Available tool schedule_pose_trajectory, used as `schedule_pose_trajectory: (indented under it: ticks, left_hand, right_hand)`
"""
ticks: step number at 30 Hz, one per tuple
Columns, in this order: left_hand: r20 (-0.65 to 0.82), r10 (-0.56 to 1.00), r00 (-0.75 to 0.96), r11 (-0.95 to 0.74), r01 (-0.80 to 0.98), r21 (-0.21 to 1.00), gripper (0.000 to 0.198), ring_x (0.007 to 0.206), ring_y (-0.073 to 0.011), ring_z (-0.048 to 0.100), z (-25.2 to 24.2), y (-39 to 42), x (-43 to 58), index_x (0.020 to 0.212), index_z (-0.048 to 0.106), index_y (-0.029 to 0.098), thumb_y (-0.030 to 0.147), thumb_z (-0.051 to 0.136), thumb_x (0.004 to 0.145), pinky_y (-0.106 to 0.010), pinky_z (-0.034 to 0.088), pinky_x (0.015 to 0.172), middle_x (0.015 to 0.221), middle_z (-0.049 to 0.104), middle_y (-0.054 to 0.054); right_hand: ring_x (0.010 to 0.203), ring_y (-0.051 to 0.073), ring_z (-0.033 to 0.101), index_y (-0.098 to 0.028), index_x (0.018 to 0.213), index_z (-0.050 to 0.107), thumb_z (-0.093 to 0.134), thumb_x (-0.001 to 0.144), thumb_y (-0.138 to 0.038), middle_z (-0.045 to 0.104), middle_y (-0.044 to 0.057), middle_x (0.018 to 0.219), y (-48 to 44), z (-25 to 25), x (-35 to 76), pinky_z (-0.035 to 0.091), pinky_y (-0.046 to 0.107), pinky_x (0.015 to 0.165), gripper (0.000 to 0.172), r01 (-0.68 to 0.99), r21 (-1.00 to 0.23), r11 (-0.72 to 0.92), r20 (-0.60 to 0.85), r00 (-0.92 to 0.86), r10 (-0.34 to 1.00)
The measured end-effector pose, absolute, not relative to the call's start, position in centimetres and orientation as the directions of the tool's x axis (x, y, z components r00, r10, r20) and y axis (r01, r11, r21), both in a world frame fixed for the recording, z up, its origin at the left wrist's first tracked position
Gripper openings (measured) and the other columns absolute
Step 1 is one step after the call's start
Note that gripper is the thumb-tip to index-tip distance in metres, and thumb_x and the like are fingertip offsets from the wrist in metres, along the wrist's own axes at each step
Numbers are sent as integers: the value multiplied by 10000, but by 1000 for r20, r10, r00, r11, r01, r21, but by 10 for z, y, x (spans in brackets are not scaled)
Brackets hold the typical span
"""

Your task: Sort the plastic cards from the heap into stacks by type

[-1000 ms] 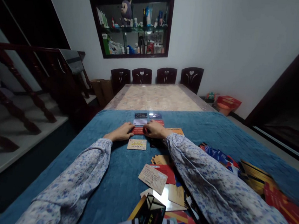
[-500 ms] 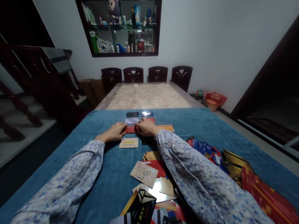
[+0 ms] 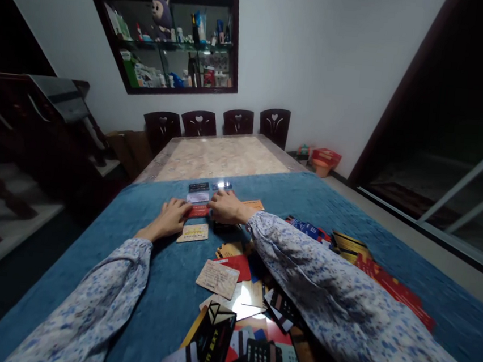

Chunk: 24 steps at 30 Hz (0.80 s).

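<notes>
A red card (image 3: 198,211) lies flat on the blue cloth between my hands. My left hand (image 3: 170,218) is low over the cloth, its outstretched fingertips at the card's left edge. On the other side, my right hand (image 3: 227,207) bends its loosely spread fingers down near the right edge; what lies beneath them is mostly hidden. Beyond the red card are a pale lilac card (image 3: 197,198), a black card (image 3: 199,187) and a shiny bluish card (image 3: 222,185). A cream card (image 3: 193,233) sits nearer me, and a dark card (image 3: 225,228) shows partly below my right hand.
A loose heap of cards (image 3: 218,278) spreads toward me over the blue cloth (image 3: 161,304). Right of my right arm lie blue cards (image 3: 304,227), gold cards (image 3: 351,245) and red packets (image 3: 393,287). An orange card (image 3: 253,204) rests past my right wrist.
The whole view has swung slightly to the right. My right hand has shifted a little over the cards and now hides the red card beyond it. My left hand stays beside the nearer red card.
</notes>
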State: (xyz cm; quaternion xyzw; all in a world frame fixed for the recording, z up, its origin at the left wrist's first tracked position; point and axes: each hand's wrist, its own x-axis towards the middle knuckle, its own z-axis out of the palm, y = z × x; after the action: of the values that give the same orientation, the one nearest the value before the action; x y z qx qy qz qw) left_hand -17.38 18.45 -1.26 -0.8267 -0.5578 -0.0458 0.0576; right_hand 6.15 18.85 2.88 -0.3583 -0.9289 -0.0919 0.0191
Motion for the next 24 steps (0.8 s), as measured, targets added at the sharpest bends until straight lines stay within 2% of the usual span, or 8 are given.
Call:
schedule_pose_trajectory:
  ticks: [7,10,13,16,20,24]
  left_hand:
    - [265,855,447,-448,892,-60,370,1188,-327,442,-8,174,-150,1234,594,185,201,404,917,-496,381,947,1329,554,-137]
    - [309,800,514,-528,848,-42,377,1196,-323,440,-4,166,-132,1249,583,194,223,477,889,-486,378,970,1326,552,-122]
    - [318,741,592,-619,785,-19,441,1200,-313,437,1,158,-110,1270,569,195,165,528,832,-482,370,1011,1315,549,-116]
    - [331,687,647,-686,727,1,471,1192,-294,434,5,149,-84,1294,550,200,99,482,839,-485,372,1024,1332,542,-108]
    - [326,599,731,-769,639,-23,417,1192,-289,429,9,135,-48,1278,552,196,117,458,880,-485,376,1012,1346,540,-108]
    - [300,499,813,-838,541,-73,407,1198,-309,425,12,124,-16,1279,551,172,182,518,874,-495,368,1015,1336,547,-132]
  right_hand:
    - [1206,318,440,-203,1222,628,609,894,-295,628,124,1254,165,46,100,418,424,904,341,694,115,711,58,-719,693]
    - [1162,305,463,-219,1194,649,613,895,-286,649,120,1214,157,50,125,406,391,864,309,710,91,699,67,-704,707]
    - [1132,292,479,-230,1187,652,611,904,-284,669,110,1165,149,53,154,383,355,827,291,734,80,674,87,-679,729]
    - [1098,275,497,-219,1168,660,606,912,-276,675,108,1152,140,53,183,371,335,798,268,747,66,661,100,-664,741]
    - [1052,263,519,-206,1124,692,607,905,-256,699,107,1092,129,50,223,374,330,790,241,789,41,613,122,-613,780]
    - [981,248,545,-202,1093,714,548,926,-250,710,112,1040,122,38,261,395,329,788,240,836,1,548,155,-542,826]
